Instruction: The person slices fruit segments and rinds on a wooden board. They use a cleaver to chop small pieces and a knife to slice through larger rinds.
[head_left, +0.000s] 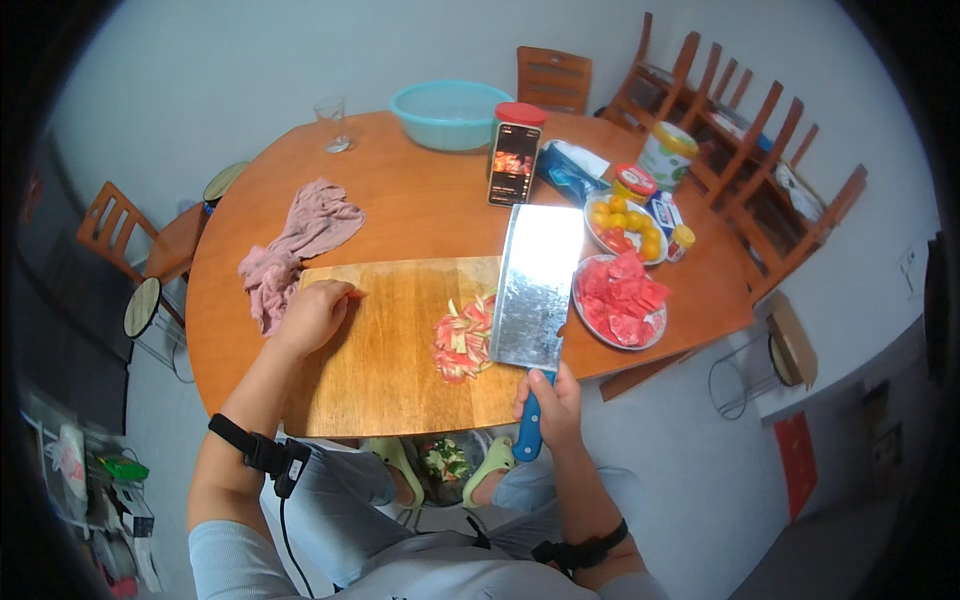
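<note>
My right hand (556, 409) grips the blue handle of a broad cleaver (534, 292), its blade pointing away from me over the right end of a wooden cutting board (375, 360). A pile of cut watermelon rind strips (461, 341), pink and pale green, lies on the board left of the blade. The blade hides part of the pile's right side. At the board's far left rests my left hand (315, 313) with fingers curled. Something small and reddish shows at its fingertips; whether it is held is unclear.
Right of the cleaver stand a plate of watermelon flesh (621, 300) and a bowl of small tomatoes (626, 225). A phone (514, 165) leans on a red-lidded jar. Behind are a turquoise basin (450, 116) and a glass (334, 127). A pink cloth (319, 217) lies left.
</note>
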